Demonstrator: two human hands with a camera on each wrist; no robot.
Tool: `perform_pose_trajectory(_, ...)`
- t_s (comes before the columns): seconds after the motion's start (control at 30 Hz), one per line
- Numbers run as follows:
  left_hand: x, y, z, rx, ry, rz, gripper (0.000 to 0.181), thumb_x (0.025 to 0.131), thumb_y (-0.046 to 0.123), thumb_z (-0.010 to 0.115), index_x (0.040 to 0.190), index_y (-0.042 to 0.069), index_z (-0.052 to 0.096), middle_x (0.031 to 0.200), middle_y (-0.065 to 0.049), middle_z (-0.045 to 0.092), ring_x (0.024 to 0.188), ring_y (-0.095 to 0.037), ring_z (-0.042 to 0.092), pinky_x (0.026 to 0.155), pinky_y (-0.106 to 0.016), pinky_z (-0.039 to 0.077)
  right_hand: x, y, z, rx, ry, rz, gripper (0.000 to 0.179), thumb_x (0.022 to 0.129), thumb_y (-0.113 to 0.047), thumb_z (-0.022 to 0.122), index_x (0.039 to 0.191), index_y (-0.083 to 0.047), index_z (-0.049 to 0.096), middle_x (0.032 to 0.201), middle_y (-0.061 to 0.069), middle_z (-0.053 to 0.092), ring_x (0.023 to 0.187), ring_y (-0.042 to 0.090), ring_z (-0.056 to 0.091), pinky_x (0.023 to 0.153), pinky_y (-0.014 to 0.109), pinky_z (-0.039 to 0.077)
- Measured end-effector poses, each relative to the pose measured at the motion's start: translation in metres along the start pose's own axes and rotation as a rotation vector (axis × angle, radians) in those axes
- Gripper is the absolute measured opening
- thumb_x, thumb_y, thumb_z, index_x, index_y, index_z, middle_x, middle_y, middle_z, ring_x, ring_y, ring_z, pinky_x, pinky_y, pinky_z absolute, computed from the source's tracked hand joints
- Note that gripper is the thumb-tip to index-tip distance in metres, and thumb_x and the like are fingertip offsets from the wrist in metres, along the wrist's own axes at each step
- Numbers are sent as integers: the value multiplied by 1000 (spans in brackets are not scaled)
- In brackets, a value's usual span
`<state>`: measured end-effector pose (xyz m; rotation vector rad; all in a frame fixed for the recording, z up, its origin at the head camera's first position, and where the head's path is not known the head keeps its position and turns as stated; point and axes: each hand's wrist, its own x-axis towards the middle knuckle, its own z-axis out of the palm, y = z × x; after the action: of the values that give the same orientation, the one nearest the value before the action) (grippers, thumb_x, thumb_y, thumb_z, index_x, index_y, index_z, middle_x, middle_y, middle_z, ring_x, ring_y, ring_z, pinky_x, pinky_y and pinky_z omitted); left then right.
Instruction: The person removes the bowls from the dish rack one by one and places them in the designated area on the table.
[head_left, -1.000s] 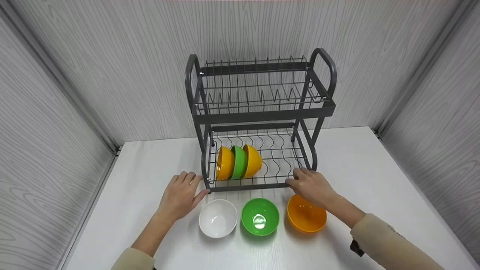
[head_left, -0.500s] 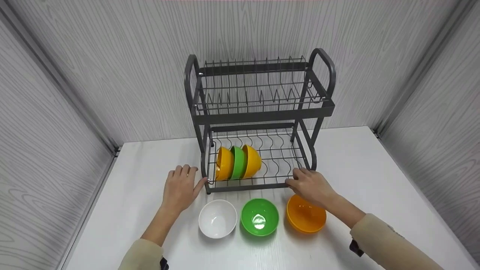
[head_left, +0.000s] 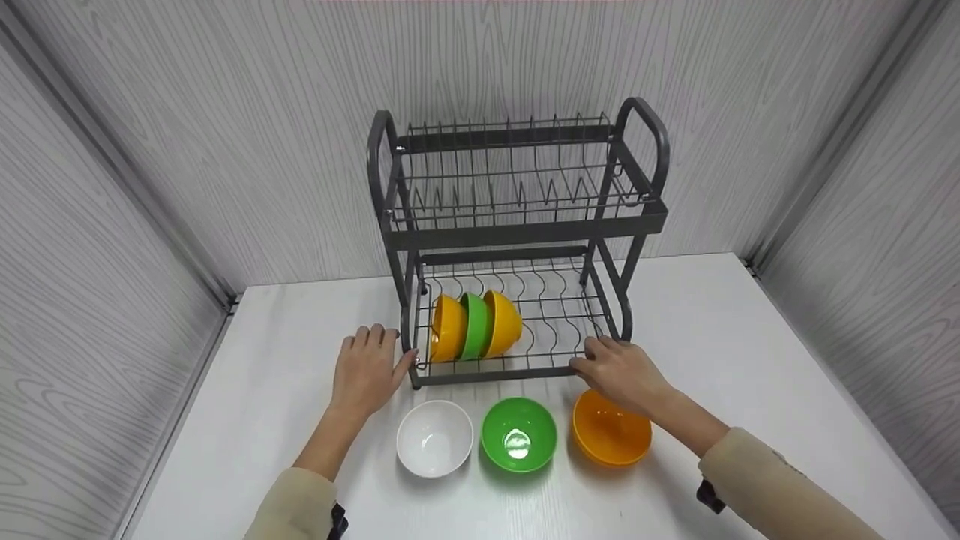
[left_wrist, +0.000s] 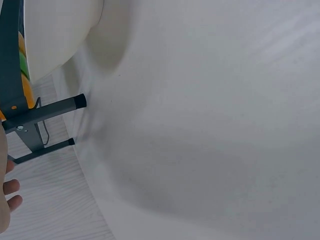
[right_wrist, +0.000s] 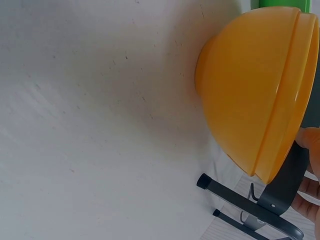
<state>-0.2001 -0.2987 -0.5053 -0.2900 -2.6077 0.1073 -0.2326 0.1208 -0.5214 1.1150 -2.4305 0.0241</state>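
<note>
A dark two-tier dish rack (head_left: 525, 231) stands in the middle of the head view. Its lower tier holds two yellow-orange bowls, one at the left end (head_left: 448, 328) and one further right (head_left: 504, 324), with a green bowl (head_left: 475, 326) between them. My left hand (head_left: 367, 369) is at the rack's front left corner, thumb against the post and fingers loosely bent outside it. My right hand (head_left: 619, 370) grips the front right corner of the lower frame, thumb in front, fingers behind. Below that hand sits an orange bowl (right_wrist: 250, 90), partly covered by it in the head view.
In front of the rack, a white bowl (head_left: 435, 439) and a green bowl (head_left: 519, 435) stand upright in a row with the orange one on the white table (head_left: 225, 420). Panels with a wood-grain pattern (head_left: 300, 150) rise behind and at both sides.
My left hand has shifted slightly up and right along the rack's corner, its thumb moving from the front rail up to the post. The right hand keeps its hold; the bowls stay put.
</note>
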Motion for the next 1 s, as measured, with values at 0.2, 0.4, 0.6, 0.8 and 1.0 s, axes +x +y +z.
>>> perform_pose_trajectory(0.2,1,3,4,32,34,27,45,100,44,68,113,1,65,107,-19,69,97,-35,64,80,-44,58,0,0,-2,23,-19,14,10,95,-26,79,100,-18,78,85,3,58,76,22,59,56,30,52)
perform_pose_trajectory(0.4,2,4,6,64,83,45,42,99,42,70,110,2,66,105,-18,70,94,-34,66,77,-43,59,5,1,-8,77,6,28,21,92,-29,81,107,-15,77,92,4,64,83,23,63,64,33,59)
perform_pose_trajectory(0.6,2,5,8,51,82,31,39,98,38,71,111,1,67,105,-19,71,95,-35,67,78,-44,60,16,0,-18,95,-10,56,45,92,-43,78,127,-15,71,106,8,68,92,28,68,73,39,64)
perform_pose_trajectory(0.8,1,5,9,47,90,31,39,98,37,72,110,1,67,104,-19,71,94,-35,67,78,-45,60,30,-3,-26,134,-56,91,64,94,-54,71,143,-15,62,124,11,67,108,32,69,89,47,64)
perform_pose_trajectory(1.0,0,6,9,41,91,26,39,97,38,72,109,1,66,103,-19,71,95,-35,67,80,-45,58,45,-8,-31,162,-74,117,67,95,-54,70,148,-15,57,132,13,63,119,37,67,95,51,62)
